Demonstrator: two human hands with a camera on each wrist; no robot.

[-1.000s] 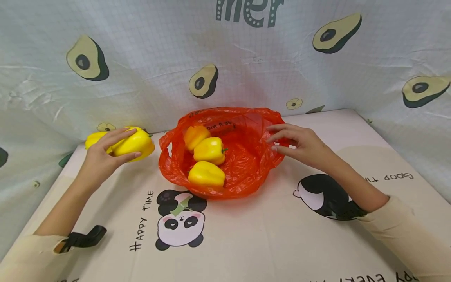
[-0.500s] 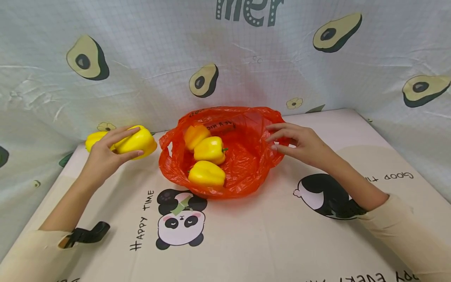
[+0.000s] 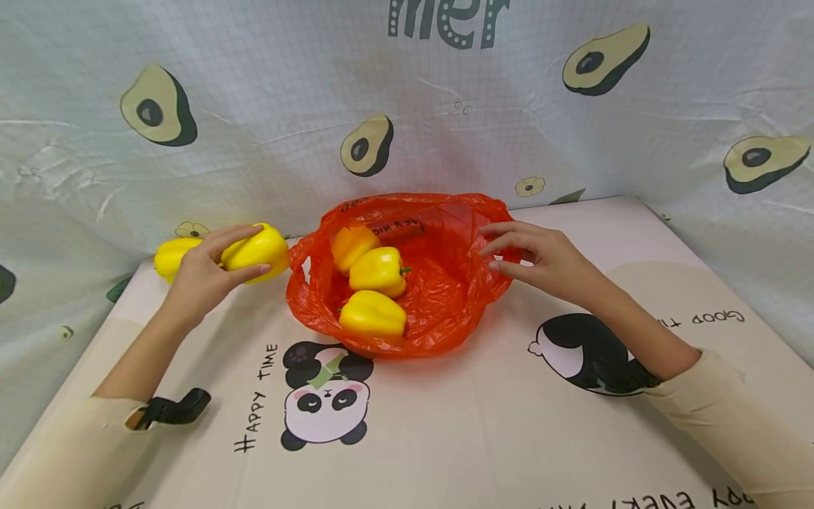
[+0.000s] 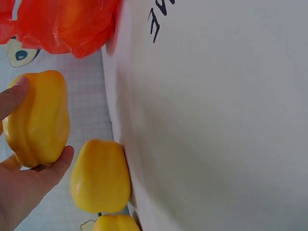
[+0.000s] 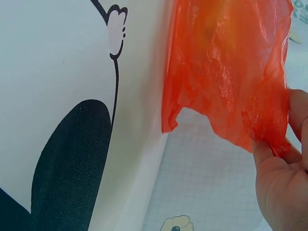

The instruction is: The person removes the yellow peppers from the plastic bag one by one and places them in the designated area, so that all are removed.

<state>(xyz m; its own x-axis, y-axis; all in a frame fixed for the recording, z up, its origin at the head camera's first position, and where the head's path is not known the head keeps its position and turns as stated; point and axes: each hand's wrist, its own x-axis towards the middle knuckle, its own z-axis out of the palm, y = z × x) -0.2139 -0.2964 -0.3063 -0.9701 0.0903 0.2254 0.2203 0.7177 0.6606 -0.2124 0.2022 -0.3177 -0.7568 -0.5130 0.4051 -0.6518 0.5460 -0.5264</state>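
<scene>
My left hand (image 3: 206,272) grips a yellow bell pepper (image 3: 262,253), held above the table just left of the bag. In the left wrist view, thumb and fingers clasp that pepper from both sides. A thin red plastic bag (image 3: 445,336) stands with its mouth spread wide. Inside it, on the left, lie three yellow peppers (image 3: 374,314). At the bag's right rim my right hand (image 3: 547,261) pinches the plastic between thumb and fingers, as the right wrist view shows. Behind my left hand another pepper (image 3: 172,258) rests on the table.
In the left wrist view, two peppers (image 4: 101,178) sit on the table below the held one. A pale cloth printed with pandas covers the table (image 3: 445,431). A white curtain with avocado prints (image 3: 267,127) hangs right behind the bag.
My left hand has carried the pepper a little to the right, close to the bag's left rim. My right hand and the bag have stayed in place.
</scene>
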